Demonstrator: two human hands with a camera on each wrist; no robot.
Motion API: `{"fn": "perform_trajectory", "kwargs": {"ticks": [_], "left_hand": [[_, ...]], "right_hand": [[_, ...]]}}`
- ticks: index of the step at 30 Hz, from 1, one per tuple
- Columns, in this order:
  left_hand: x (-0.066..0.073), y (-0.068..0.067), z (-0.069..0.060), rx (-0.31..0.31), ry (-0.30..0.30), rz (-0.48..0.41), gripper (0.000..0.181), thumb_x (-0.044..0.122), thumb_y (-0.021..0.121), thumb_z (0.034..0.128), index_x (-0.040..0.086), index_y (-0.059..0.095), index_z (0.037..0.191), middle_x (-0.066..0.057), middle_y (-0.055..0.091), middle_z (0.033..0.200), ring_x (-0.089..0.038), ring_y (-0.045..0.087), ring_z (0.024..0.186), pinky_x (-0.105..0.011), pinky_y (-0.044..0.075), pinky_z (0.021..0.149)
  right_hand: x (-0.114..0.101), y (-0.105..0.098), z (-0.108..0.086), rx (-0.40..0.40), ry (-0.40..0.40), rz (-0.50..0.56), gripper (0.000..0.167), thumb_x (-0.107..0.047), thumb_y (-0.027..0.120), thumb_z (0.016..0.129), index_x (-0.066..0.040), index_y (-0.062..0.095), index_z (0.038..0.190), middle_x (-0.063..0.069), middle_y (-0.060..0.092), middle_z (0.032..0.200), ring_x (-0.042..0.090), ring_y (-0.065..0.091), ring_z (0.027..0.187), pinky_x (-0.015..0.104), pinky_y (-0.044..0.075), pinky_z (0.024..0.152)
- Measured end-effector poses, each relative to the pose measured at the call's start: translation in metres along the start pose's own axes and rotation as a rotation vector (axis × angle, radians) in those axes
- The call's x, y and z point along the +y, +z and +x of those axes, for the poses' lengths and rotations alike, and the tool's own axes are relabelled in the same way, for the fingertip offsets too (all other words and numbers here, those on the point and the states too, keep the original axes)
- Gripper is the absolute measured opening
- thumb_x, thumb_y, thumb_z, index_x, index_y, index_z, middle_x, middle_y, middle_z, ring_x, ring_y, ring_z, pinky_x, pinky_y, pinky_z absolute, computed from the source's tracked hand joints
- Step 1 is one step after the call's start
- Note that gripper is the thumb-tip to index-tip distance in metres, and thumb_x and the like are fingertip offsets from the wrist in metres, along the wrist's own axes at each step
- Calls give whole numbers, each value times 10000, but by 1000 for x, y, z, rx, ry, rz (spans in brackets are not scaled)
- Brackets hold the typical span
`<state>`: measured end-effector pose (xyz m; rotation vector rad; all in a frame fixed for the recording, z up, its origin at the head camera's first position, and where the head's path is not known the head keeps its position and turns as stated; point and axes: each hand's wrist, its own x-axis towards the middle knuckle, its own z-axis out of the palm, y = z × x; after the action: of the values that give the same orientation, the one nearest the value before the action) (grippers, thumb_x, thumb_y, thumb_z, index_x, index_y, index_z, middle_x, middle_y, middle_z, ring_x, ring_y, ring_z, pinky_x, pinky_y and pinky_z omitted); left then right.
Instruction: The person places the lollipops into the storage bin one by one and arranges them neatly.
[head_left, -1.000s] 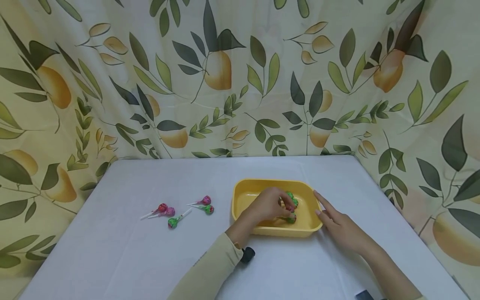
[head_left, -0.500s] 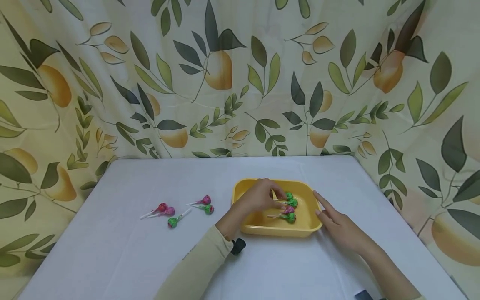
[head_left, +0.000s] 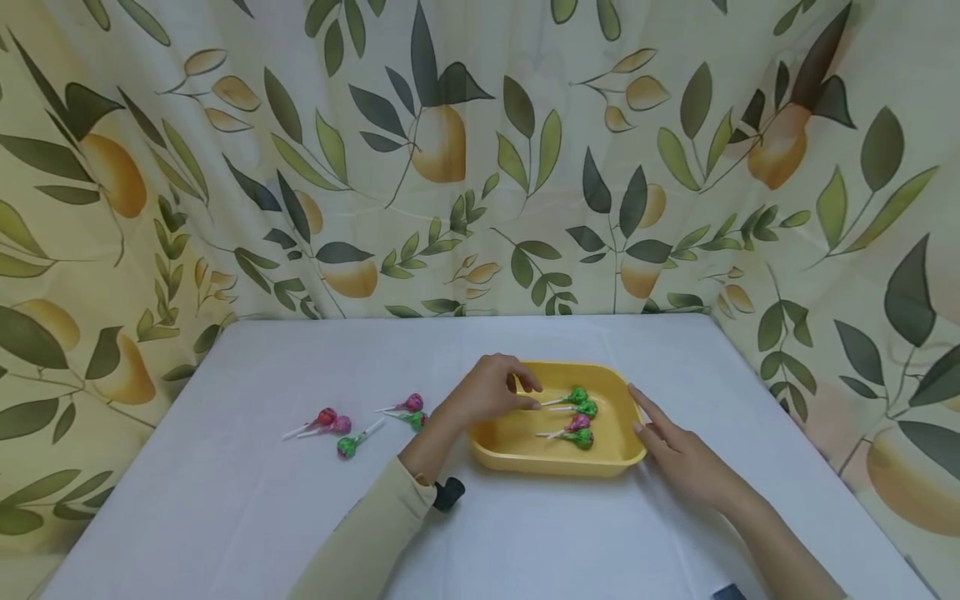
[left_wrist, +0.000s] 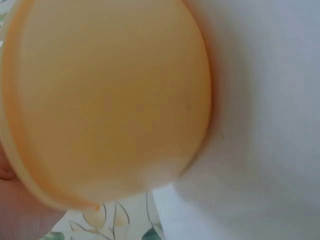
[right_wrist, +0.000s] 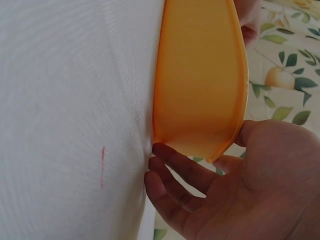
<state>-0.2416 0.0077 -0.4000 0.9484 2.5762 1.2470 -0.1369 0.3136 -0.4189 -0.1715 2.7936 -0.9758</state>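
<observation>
A yellow plastic tray (head_left: 510, 437) stands on the white-covered table. Inside it, side by side, lie several lollipops, among them green ones (head_left: 582, 437) and a pink one (head_left: 581, 421), sticks pointing left. Over the tray's left part hovers my left hand (head_left: 491, 390), thumb and fingers apart, nothing held. My right hand (head_left: 686, 458) rests against the tray's right end. In the right wrist view its thumb touches the rim and its fingers, fairly straight, reach the lower wall (right_wrist: 200, 75). The left wrist view is filled mostly by the tray's outer wall (left_wrist: 110, 100).
Left of the tray on the tablecloth (head_left: 225, 500) lie several more lollipops: a red one (head_left: 326, 416), a green one (head_left: 347, 447) and a pink one (head_left: 413, 402) among them. A patterned curtain (head_left: 480, 208) hangs behind the table's far edge.
My left hand has drawn back leftward from the lollipops in the tray, leaving them in full sight. It has let go of what it was handling there. The right hand stays put.
</observation>
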Motion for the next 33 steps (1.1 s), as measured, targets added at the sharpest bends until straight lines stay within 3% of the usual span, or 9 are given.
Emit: {"fn": "perform_trajectory", "kwargs": {"ticks": [3, 12, 16, 21, 33], "left_hand": [[-6, -5, -5, 14, -7, 6, 175, 136, 875, 856, 62, 803, 997, 52, 702, 894, -161, 568, 785, -262, 483, 701], [-18, -16, -21, 43, 30, -2, 196, 141, 886, 844, 45, 801, 992, 66, 676, 858, -163, 583, 787, -269, 486, 704], [-20, -22, -28, 77, 33, -12, 184, 136, 895, 831, 68, 803, 976, 70, 663, 843, -148, 582, 777, -275, 490, 697], [-26, -28, -36, 121, -8, -27, 230, 132, 898, 825, 56, 795, 1016, 21, 678, 893, -158, 582, 798, -282, 493, 720], [-44, -52, -58, 175, -69, -19, 276, 131, 888, 839, 77, 779, 1087, -25, 724, 1054, -199, 621, 869, -329, 499, 745]], "right_hand": [[0, 0, 1, -2, -1, 10, 653, -418, 408, 1124, -261, 101, 1679, 152, 666, 1218, 284, 592, 1023, 552, 471, 890], [-1, 5, 1, -10, 12, 20, 660, -440, 395, 1123, -261, 88, 1679, 280, 596, 1366, 476, 553, 1258, 698, 417, 983], [0, 5, 1, -4, 22, 14, 654, -444, 397, 1122, -274, 100, 1679, 219, 630, 1329, 408, 576, 1215, 684, 411, 991], [0, 4, 1, -9, 31, 7, 654, -448, 399, 1121, -281, 101, 1679, 152, 652, 1258, 307, 578, 1097, 636, 434, 960], [1, 2, 0, -2, 35, 13, 652, -455, 399, 1119, -299, 101, 1678, 175, 646, 1285, 299, 590, 1089, 615, 458, 937]]}}
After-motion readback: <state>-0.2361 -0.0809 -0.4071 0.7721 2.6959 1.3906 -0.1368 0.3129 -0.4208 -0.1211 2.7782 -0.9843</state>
